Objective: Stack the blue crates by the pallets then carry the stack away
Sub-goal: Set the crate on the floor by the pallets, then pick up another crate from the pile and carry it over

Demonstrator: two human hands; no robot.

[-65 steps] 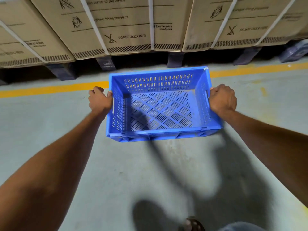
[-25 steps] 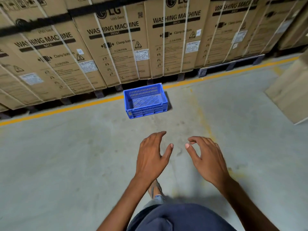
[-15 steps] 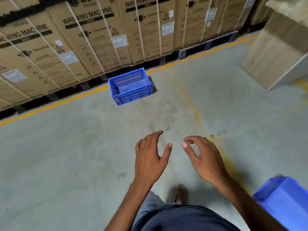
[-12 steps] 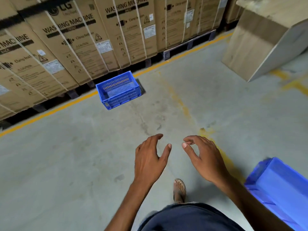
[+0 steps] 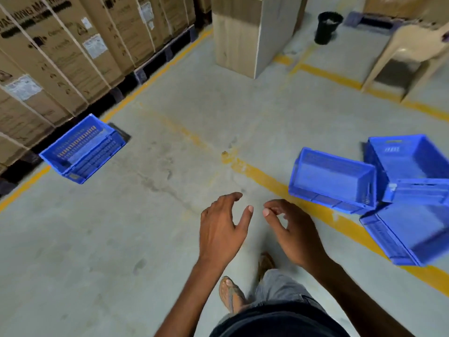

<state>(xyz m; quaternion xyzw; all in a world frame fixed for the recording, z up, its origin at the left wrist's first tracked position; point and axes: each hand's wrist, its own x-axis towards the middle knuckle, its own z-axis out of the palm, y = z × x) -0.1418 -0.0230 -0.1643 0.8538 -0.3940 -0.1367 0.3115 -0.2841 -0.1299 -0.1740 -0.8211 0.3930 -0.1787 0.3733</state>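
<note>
Lying near R hand fingers, untouched: blue crates.

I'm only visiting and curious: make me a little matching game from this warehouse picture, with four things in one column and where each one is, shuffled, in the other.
Things
1. lone blue slatted plastic crate
2. black round plastic bin
3. beige plastic chair
4. left hand

Places
A. top right corner of the view
B. low in the middle, holding nothing
C. at left, beside the strapped cardboard boxes
D. far end, just left of the chair

Pairs: 1-C, 2-D, 3-A, 4-B
</note>
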